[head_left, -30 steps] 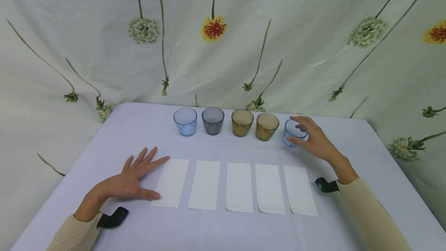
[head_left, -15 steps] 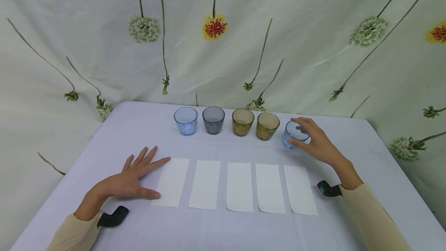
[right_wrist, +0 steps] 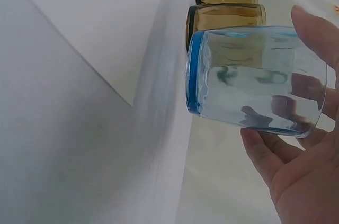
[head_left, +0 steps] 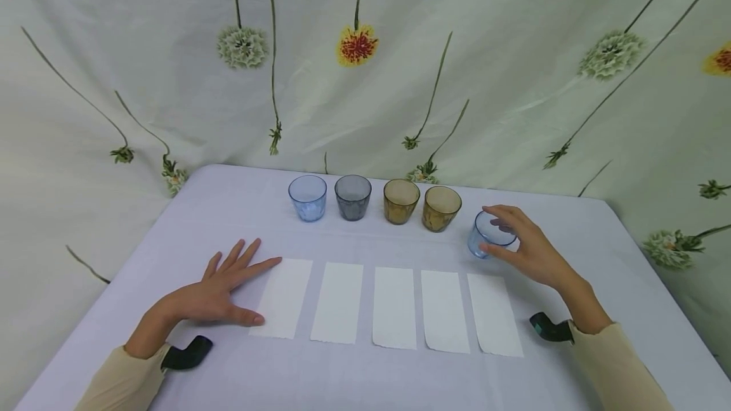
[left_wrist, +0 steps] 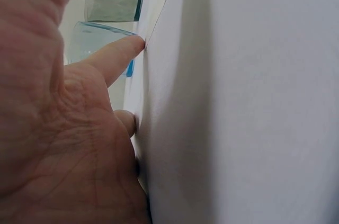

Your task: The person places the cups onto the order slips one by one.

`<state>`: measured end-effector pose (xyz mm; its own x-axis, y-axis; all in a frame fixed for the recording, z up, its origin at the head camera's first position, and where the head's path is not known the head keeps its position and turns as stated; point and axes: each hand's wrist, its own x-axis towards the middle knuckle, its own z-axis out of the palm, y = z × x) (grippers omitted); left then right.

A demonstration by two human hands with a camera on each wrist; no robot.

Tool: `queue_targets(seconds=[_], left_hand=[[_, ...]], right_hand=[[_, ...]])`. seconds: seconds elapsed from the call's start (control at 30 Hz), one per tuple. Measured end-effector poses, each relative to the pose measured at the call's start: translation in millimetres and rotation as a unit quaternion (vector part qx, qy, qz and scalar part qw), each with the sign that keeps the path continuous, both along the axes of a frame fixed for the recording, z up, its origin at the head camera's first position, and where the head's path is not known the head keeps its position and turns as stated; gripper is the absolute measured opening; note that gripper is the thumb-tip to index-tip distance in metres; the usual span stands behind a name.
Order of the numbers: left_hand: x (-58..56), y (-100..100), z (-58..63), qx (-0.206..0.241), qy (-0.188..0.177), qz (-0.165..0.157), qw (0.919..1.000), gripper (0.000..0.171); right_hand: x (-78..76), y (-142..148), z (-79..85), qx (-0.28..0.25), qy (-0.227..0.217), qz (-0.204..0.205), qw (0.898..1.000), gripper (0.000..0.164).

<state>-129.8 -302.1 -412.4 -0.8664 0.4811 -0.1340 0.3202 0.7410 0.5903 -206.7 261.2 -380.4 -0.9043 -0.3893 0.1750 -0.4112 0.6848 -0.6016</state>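
My right hand [head_left: 525, 246] grips a light blue glass tumbler [head_left: 478, 241] near its rim, thumb on one side and fingers on the other. In the right wrist view the tumbler [right_wrist: 243, 81] shows through clear, with the fingers curled behind it. My left hand [head_left: 214, 297] lies with fingers spread at the left, its index fingertip and thumb at the edge of the leftmost white paper strip [head_left: 285, 297]. The left wrist view shows the palm [left_wrist: 79, 144] close over the white cloth, with straight fingers touching it.
Behind the papers stand another blue tumbler [head_left: 308, 198], a grey tumbler [head_left: 353, 198] and two amber tumblers, one left [head_left: 401, 202] and one right [head_left: 441, 209]. Several white paper strips [head_left: 394, 309] lie in a row on the white tablecloth [head_left: 365, 379]. A flowered curtain [head_left: 502, 68] hangs behind.
My right hand has drawn the blue tumbler toward me and slightly right, away from the amber ones. The left hand stays in place. The head view has shifted slightly.
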Motion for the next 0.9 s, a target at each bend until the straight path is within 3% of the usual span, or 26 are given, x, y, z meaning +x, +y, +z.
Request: queue_targets(seconds=[0.9], left_hand=[[-0.3, -0.2, -1.3, -0.002, -0.001, 0.003, 1.0, 0.093]], right_hand=[[35.5, 5.0, 8.6, 0.03, 0.053, 0.042, 0.997, 0.072]])
